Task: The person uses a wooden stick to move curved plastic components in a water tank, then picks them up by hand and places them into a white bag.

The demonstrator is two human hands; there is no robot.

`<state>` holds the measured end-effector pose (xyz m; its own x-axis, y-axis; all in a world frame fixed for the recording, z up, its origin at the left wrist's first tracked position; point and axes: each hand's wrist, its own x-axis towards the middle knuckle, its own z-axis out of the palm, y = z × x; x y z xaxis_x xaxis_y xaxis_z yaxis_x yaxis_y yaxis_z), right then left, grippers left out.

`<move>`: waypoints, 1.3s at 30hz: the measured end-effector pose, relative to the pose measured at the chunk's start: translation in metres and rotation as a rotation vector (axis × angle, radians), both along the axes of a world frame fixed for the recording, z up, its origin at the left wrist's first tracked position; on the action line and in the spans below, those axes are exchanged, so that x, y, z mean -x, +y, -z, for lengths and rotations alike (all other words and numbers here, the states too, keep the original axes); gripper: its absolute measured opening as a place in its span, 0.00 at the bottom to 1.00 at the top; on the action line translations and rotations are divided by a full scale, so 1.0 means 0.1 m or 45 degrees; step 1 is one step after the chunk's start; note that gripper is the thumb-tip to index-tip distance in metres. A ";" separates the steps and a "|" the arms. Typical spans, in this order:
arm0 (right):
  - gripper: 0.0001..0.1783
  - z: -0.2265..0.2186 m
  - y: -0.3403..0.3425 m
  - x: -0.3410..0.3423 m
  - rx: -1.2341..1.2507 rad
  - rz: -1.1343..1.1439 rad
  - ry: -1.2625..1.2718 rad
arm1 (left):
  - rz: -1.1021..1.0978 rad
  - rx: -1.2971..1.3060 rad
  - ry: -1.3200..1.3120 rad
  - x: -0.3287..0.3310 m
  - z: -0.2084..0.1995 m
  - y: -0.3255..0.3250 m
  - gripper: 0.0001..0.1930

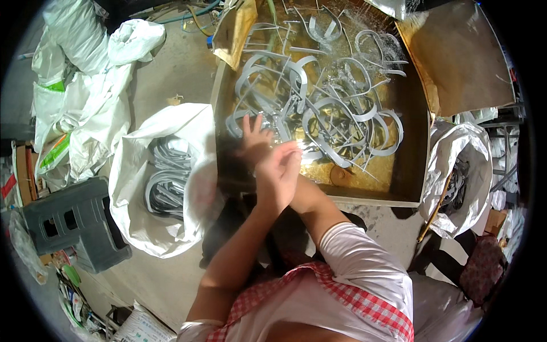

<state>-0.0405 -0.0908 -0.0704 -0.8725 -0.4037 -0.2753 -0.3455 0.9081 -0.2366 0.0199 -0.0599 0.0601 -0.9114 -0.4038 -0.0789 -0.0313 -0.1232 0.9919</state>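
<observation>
My forearms cross over the near left part of a metal tank [319, 196] of water. My left hand [278, 174] lies above my right wrist, its fingers close together and pointing right; blur and glare hide what they do. Reaching left beneath it, my right hand [256, 141] has its fingers spread, with nothing seen in them. It is beside a tangle of grey curved plastic strips [327, 108], bent in arcs and loops, that lie in the water. Water splashes at the tank's far right.
A white woven sack [128, 188] holding bundled grey strips [168, 176] stands left of the tank. A dark grey plastic step stool [68, 222] is further left, below more white sacks [85, 97]. Right of the tank are another sack [484, 148] and a brown sheet [456, 57].
</observation>
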 end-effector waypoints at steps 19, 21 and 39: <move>0.30 0.22 1.17 0.67 0.614 -0.286 -0.421 | 0.067 -0.283 -0.204 0.29 0.80 -0.23 0.20; 0.36 -0.96 1.45 0.30 0.373 -0.306 -0.231 | -0.064 -0.797 -0.499 0.32 0.96 -0.47 0.26; 0.11 -1.98 6.94 -8.19 0.772 3.561 1.718 | 0.685 -0.179 -0.828 0.33 1.42 0.03 0.26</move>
